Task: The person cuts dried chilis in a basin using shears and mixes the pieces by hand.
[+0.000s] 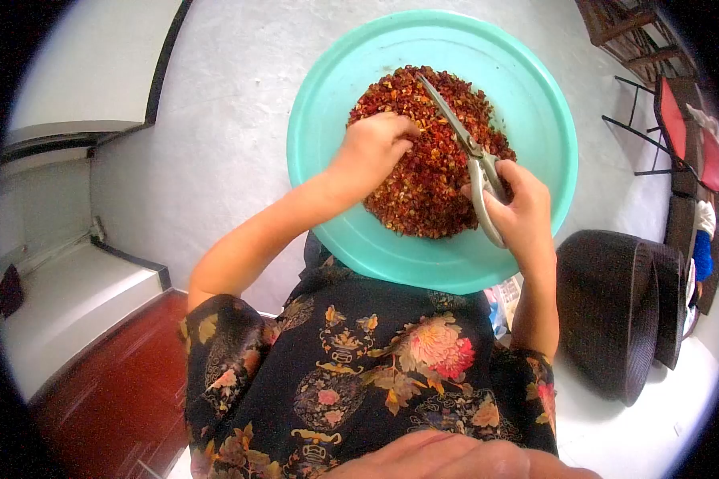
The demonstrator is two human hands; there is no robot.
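A wide turquoise plastic basin (311, 104) is in front of me, with a heap of chopped dried red chilies (423, 195) and yellowish seeds in it. My right hand (523, 207) grips the grey handles of a pair of scissors (453, 120) over the right side of the heap. Their blades look closed or nearly so and point away from me to the upper left. On the left side of the heap, my left hand (375, 148) has its fingers curled together close to the chilies. What those fingertips hold, if anything, cannot be made out.
Large dark woven baskets (607, 311) stand at the right. A folding chair with a red seat (671, 120) is farther back, near a brown wooden rack (635, 36). At the left are a white step (88, 295) and a red floor area (112, 383).
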